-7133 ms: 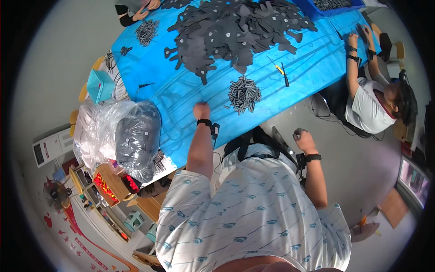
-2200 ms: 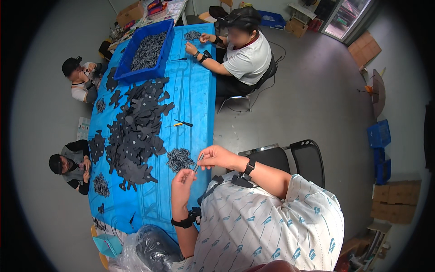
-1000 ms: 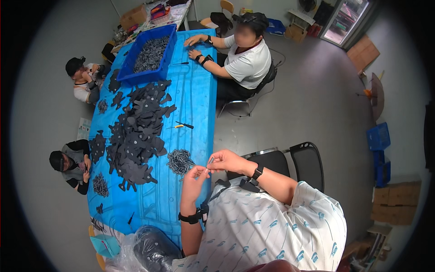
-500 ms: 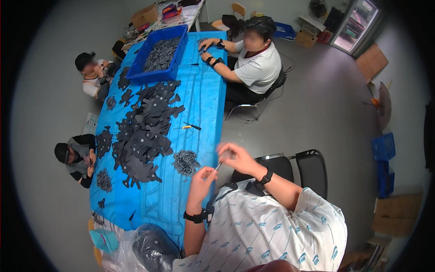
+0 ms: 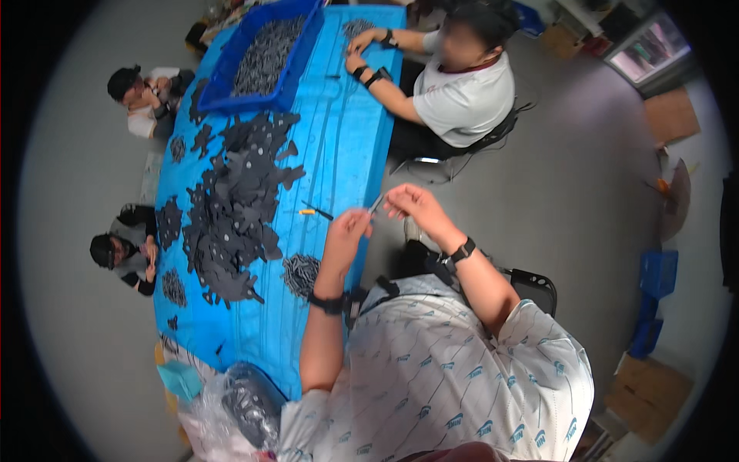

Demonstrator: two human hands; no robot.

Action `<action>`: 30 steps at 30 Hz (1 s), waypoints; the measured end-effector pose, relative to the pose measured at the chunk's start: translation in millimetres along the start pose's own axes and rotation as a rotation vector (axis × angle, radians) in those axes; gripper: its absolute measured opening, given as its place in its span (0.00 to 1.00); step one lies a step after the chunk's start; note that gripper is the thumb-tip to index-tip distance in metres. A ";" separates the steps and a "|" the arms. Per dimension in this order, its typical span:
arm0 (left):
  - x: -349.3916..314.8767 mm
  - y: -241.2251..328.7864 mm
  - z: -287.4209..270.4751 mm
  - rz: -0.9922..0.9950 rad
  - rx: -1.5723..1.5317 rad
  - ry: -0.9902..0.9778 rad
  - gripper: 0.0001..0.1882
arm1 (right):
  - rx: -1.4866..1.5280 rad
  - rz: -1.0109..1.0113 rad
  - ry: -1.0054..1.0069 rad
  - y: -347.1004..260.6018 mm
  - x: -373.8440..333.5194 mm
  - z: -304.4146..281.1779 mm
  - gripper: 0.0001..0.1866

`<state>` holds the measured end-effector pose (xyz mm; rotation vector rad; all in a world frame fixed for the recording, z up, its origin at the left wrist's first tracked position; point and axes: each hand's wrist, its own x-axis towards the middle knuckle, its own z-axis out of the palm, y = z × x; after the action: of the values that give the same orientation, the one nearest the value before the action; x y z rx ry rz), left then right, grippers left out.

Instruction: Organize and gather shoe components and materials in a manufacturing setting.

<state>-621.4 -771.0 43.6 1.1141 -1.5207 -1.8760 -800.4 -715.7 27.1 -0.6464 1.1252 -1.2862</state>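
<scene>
My left hand (image 5: pixel 352 225) is raised above the table's right edge, its fingers pinched on a small thin grey piece (image 5: pixel 376 203) that slants up from the fingertips. Close by on the right, my right hand (image 5: pixel 414 205) has its fingers bent together by the piece's upper end. Whatever is between them is too small to make out. Below and left of my left hand lies a pile of small grey strips (image 5: pixel 301 275), partly hidden by my wrist. A yellow-and-black hand tool (image 5: pixel 314 212) rests on the blue-covered table (image 5: pixel 265 339) left of my fingers.
A large heap of dark flat cut pieces (image 5: pixel 231 208) covers the table's middle. Beyond stands a blue bin (image 5: pixel 289 98) of grey strips. One co-worker (image 5: pixel 462 96) sits at the far right, two more along the left side. A black chair (image 5: pixel 535 291) is at my right.
The view has shifted, with the far end of the table higher in the picture. Both hands are farther from my body, and my right hand has come down beside the piece.
</scene>
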 end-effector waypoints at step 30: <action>236.2 -11.9 59.8 -0.322 0.143 -0.040 0.11 | 0.705 0.248 0.295 5.8 152.6 -135.0 0.05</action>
<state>-800.2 -917.8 -33.7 1.4685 -1.5947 -2.0307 -935.3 -832.9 -71.0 0.2056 0.8593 -1.4664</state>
